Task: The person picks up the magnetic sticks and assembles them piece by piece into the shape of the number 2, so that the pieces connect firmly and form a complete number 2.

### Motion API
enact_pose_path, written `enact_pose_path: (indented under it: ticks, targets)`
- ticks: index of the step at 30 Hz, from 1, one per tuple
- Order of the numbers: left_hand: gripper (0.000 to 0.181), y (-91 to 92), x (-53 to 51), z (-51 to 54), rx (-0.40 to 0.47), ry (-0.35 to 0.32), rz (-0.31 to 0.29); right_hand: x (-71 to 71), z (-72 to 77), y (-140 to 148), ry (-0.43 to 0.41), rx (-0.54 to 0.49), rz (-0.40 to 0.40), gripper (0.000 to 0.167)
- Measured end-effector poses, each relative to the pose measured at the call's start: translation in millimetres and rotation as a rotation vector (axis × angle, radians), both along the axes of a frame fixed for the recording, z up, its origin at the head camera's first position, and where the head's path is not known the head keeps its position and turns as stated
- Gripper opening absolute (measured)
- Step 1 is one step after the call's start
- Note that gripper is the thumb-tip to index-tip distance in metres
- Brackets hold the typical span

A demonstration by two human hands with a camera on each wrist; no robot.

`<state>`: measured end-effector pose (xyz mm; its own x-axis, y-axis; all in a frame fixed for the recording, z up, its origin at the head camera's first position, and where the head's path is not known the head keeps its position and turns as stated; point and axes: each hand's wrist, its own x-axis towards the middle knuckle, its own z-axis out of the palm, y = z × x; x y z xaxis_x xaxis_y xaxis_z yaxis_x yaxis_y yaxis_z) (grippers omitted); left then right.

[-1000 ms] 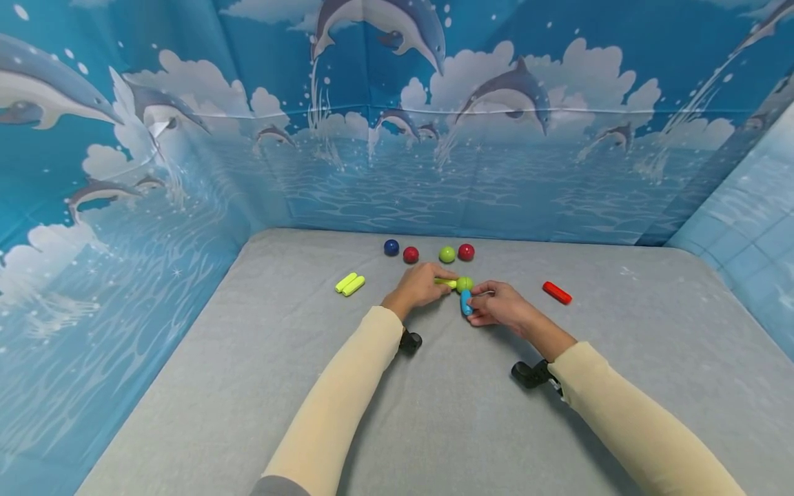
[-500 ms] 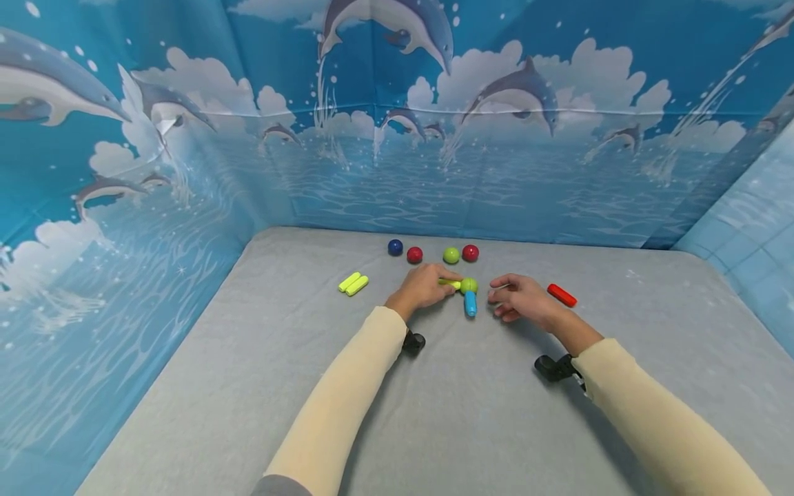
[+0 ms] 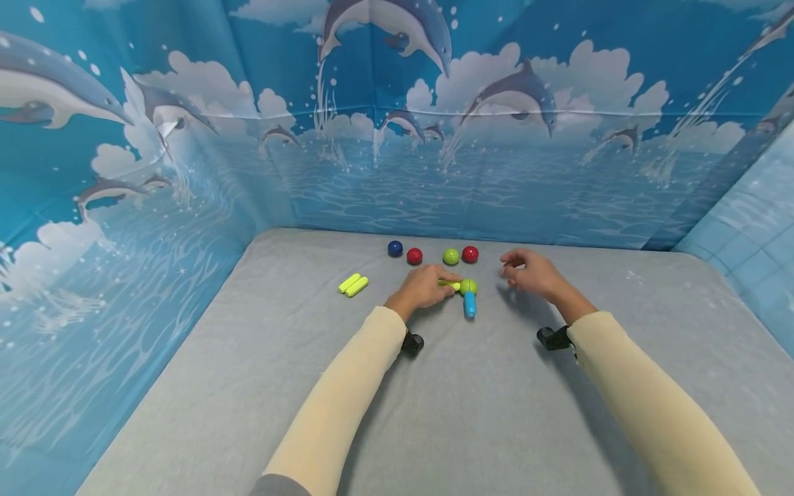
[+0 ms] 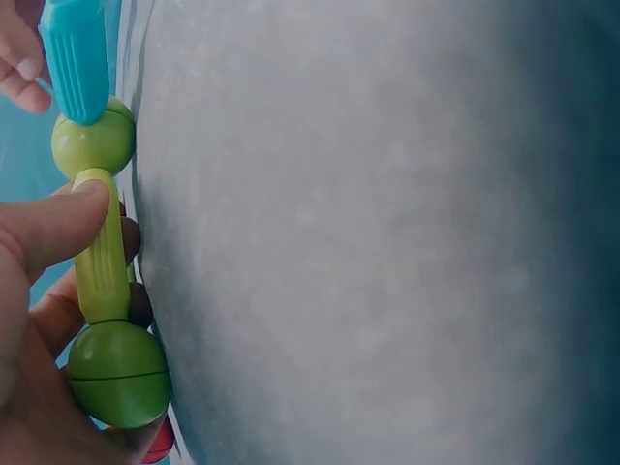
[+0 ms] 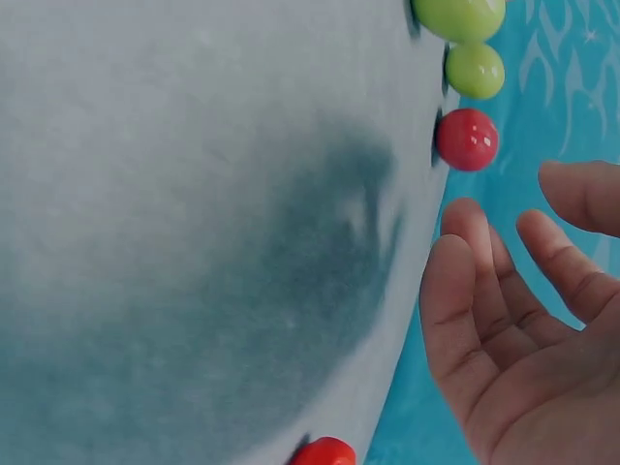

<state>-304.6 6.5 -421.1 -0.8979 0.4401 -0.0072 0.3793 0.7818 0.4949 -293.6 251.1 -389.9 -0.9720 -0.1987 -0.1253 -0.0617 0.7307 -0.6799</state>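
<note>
My left hand (image 3: 422,287) pinches a yellow-green ridged stick (image 4: 100,262) between thumb and fingers. One end of the stick meets a light green ball (image 3: 468,286), from which a blue stick (image 3: 469,304) extends toward me. At the other end a second green ball (image 4: 118,376) sits against the palm in the left wrist view; the head view hides it behind the hand. My right hand (image 3: 530,273) hovers above the cloth right of this joined piece, fingers loosely bent and holding nothing. Nearest to it is a loose red ball (image 5: 467,139).
Along the back edge lie a dark blue ball (image 3: 395,249), another red ball (image 3: 414,256) and a loose green ball (image 3: 451,256). Two yellow sticks (image 3: 353,284) rest side by side at left. In the right wrist view, a red object (image 5: 325,451) shows below. Dolphin-printed curtains (image 3: 397,179) enclose the grey table (image 3: 446,413).
My right hand has let go of the blue stick, moved right, then farther back toward the balls. The left hand keeps its grip on the yellow-green stick.
</note>
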Motion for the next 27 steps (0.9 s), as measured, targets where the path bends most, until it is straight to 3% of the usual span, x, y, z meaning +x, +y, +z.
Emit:
enact_pose_path:
  ticks: [9,19,27]
  targets:
    - [0.033,0.2,-0.1,0.6,-0.003,0.004,-0.002,-12.7,1.2,-5,0.043,0.112,-0.009,0.042]
    - [0.034,0.9,-1.2,0.4,-0.009,-0.016,-0.003,-26.8,-2.6,-11,0.103,0.212,0.046,0.046]
    - [0.034,-0.4,-2.9,1.8,-0.008,-0.018,-0.014,-36.9,-10.3,-21,0.222,0.371,0.145,0.053]
